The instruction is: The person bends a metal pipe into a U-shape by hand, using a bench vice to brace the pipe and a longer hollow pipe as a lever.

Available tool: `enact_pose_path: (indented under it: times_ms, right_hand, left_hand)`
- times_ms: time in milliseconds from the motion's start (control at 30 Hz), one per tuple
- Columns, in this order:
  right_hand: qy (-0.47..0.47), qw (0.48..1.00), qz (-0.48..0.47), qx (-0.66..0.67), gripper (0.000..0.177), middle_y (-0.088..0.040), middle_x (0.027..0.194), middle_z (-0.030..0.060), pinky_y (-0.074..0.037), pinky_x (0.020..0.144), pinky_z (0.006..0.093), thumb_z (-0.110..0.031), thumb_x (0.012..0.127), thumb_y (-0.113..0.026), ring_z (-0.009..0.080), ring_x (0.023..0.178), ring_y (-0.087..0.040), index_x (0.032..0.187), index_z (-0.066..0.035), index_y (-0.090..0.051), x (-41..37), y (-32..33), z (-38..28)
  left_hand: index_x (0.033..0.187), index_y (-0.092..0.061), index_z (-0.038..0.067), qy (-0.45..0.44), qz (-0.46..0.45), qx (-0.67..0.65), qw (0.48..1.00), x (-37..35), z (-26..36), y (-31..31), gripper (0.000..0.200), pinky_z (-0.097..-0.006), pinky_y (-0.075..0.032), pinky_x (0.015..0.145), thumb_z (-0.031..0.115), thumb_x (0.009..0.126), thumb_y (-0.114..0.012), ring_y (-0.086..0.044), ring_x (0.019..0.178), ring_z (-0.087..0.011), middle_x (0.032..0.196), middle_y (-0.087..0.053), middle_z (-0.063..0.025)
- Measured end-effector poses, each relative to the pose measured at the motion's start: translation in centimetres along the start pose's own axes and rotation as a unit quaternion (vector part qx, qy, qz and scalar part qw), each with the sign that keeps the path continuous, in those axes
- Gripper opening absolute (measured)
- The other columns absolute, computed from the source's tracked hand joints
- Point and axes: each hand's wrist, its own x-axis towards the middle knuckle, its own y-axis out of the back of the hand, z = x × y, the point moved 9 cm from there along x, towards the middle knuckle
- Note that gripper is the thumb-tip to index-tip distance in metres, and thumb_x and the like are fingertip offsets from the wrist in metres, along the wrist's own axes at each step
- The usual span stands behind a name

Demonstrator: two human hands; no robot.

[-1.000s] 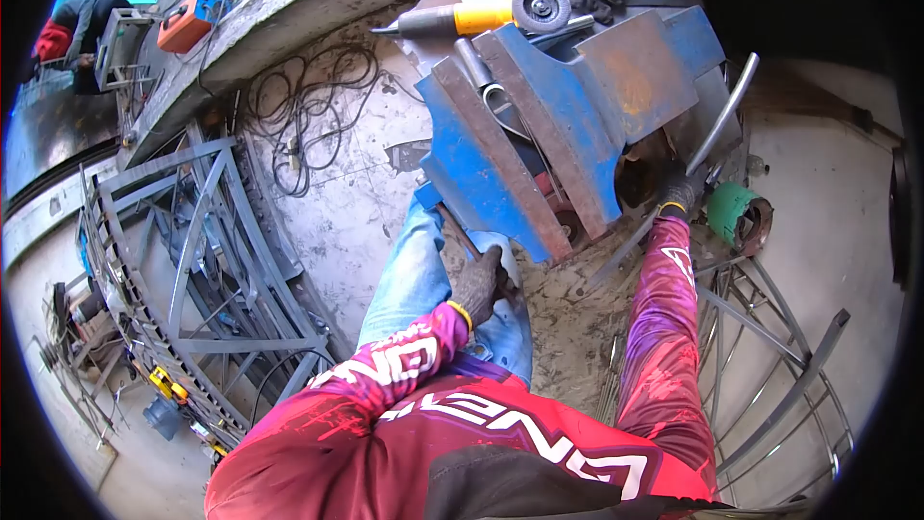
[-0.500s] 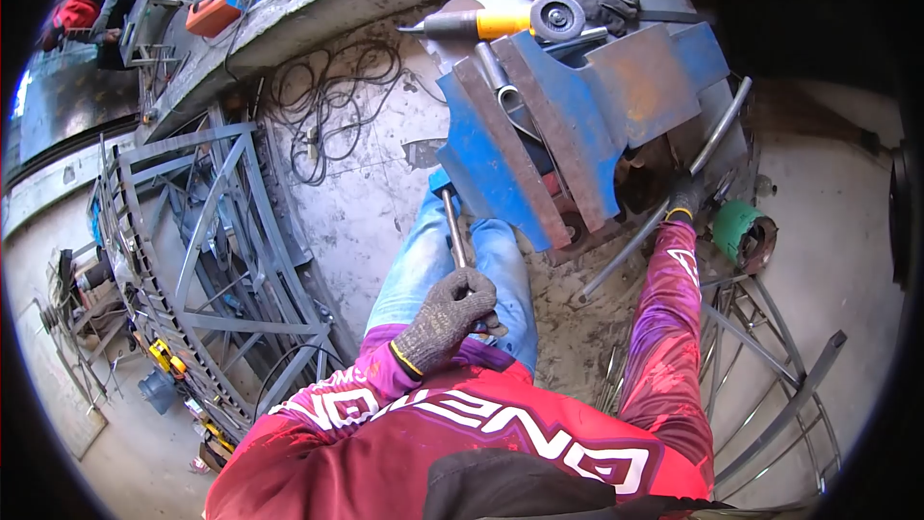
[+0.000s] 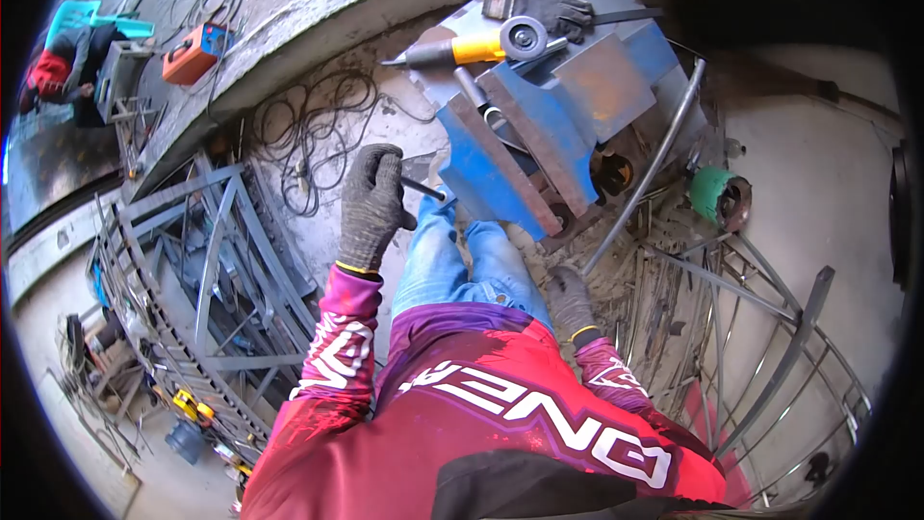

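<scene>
Cable tangle [image 3: 310,125] left of vise [image 3: 493,171]

Left grip [image 3: 373,200] gloved, raised out front, fisted tight, elbow bent. Right grip [image 3: 570,297] gloved, lower and well right of left grip, fingers slack, arm tucked close.

This is an open-air metalworking and welding yard. A heavy blue bench vise [image 3: 525,149] stands on a steel table, and just behind it lie a yellow-bodied angle grinder [image 3: 481,43] and a leather work glove [image 3: 539,0]. Well to the left of the vise, an orange welding machine [image 3: 192,51] sits on a concrete ledge, with loose cables [image 3: 313,125] coiled on the stained floor between them. Welded steel frames [image 3: 192,260] are stacked left of the vise, and bent rods [image 3: 751,327] are piled to its right.
</scene>
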Motion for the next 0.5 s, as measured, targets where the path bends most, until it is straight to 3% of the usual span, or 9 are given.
enact_pose_path:
  times_ms: [100, 133, 167, 233, 300, 333, 367, 433, 500]
  right_hand:
    - [-0.13, 0.989, -0.053, 0.052, 0.024, -0.068, 0.102, 0.0211, -0.052, 0.086, 0.0389, -0.011, 0.089, -0.06, 0.0345, 0.095, -0.067, 0.109, -0.001, -0.066, -1.1, -1.2, 0.6]
    - [-0.134, 0.988, -0.05, 0.053, 0.024, -0.068, 0.102, 0.0211, -0.052, 0.086, 0.0389, -0.011, 0.089, -0.06, 0.0345, 0.095, -0.067, 0.109, -0.001, -0.066, -1.0, -1.3, 0.7]
    - [-0.16, 0.984, -0.033, 0.067, 0.024, -0.069, 0.101, 0.0205, -0.053, 0.085, 0.0382, -0.011, 0.088, -0.061, 0.033, 0.094, -0.068, 0.109, -0.001, -0.066, -1.1, -1.0, 1.3]
    - [-0.191, 0.978, -0.012, 0.078, 0.024, -0.069, 0.1, 0.0198, -0.053, 0.084, 0.0376, -0.011, 0.088, -0.061, 0.0316, 0.092, -0.068, 0.108, -0.001, -0.066, -1.4, -0.6, 2.9]
    - [-0.181, 0.981, 0.028, 0.062, 0.022, -0.07, 0.1, 0.0173, -0.053, 0.083, 0.0369, -0.011, 0.089, -0.062, 0.0271, 0.091, -0.068, 0.109, -0.001, -0.066, -1.7, 0.0, 3.6]
    - [-0.188, 0.98, 0.033, 0.062, 0.022, -0.07, 0.1, 0.0173, -0.053, 0.083, 0.0369, -0.011, 0.089, -0.062, 0.0271, 0.091, -0.068, 0.109, -0.001, -0.066, -2.1, -0.1, 3.7]
    - [-0.22, 0.971, 0.032, 0.084, 0.023, -0.07, 0.098, 0.0147, -0.053, 0.081, 0.0353, -0.011, 0.088, -0.064, 0.0227, 0.09, -0.067, 0.109, -0.002, -0.066, -2.7, -0.2, 4.0]
    - [-0.264, 0.959, 0.035, 0.1, 0.024, -0.07, 0.096, 0.0121, -0.053, 0.08, 0.0338, -0.011, 0.088, -0.066, 0.0183, 0.088, -0.065, 0.11, -0.002, -0.067, -4.1, -0.1, 4.2]
    - [-0.304, 0.946, 0.019, 0.113, 0.025, -0.07, 0.098, 0.012, -0.052, 0.081, 0.0334, -0.011, 0.088, -0.066, 0.0176, 0.09, -0.065, 0.111, -0.002, -0.066, -5.1, -0.4, 4.2]
  left_hand:
    - [0.122, -0.057, 0.003, -0.123, 0.069, 0.098, 0.985, 2.6, 0.6, 1.0, 0.026, -0.029, -0.05, 0.046, 0.012, 0.098, -0.052, -0.06, 0.056, -0.0135, 0.079, -0.06, -0.0093]
    - [0.121, -0.058, 0.003, -0.141, 0.065, 0.094, 0.983, 5.0, 0.3, 1.7, 0.026, -0.0292, -0.051, 0.053, 0.011, 0.097, -0.053, -0.061, 0.06, -0.0134, 0.082, -0.062, -0.0113]
    - [0.121, -0.06, 0.002, -0.23, 0.105, 0.226, 0.941, 7.1, 1.4, 2.6, 0.028, -0.035, -0.054, 0.067, 0.015, 0.097, -0.054, -0.068, 0.072, -0.0224, 0.088, -0.066, -0.0159]
    - [0.119, -0.062, 0.004, -0.241, 0.128, 0.335, 0.902, 12.5, -1.4, 3.4, 0.031, -0.0419, -0.053, 0.079, 0.023, 0.096, -0.057, -0.069, 0.088, -0.0338, 0.099, -0.068, -0.0201]
    - [0.119, -0.065, 0.007, -0.198, 0.036, 0.38, 0.903, 18.1, -9.1, 3.3, 0.034, -0.0466, -0.051, 0.087, 0.031, 0.095, -0.057, -0.065, 0.103, -0.0412, 0.111, -0.067, -0.0213]
    - [0.12, -0.067, 0.011, -0.158, -0.069, 0.439, 0.882, 20.6, -15.0, 2.3, 0.035, -0.0458, -0.049, 0.093, 0.034, 0.095, -0.057, -0.063, 0.109, -0.0401, 0.119, -0.065, -0.0215]
    - [0.125, -0.064, 0.011, -0.227, -0.11, 0.418, 0.873, 20.2, -18.1, 0.8, 0.041, -0.0434, -0.047, 0.099, 0.038, 0.097, -0.054, -0.06, 0.116, -0.0385, 0.125, -0.063, -0.0222]
    - [0.131, -0.061, 0.01, -0.112, -0.178, 0.203, 0.956, 20.6, -26.4, -2.2, 0.045, -0.0416, -0.043, 0.105, 0.04, 0.099, -0.052, -0.057, 0.122, -0.0372, 0.13, -0.062, -0.0218]
    - [0.144, -0.05, 0.014, 0.026, -0.209, 0.104, 0.972, 19.4, -31.7, -6.2, 0.046, -0.0397, -0.038, 0.112, 0.034, 0.103, -0.048, -0.051, 0.13, -0.0271, 0.145, -0.053, -0.013]
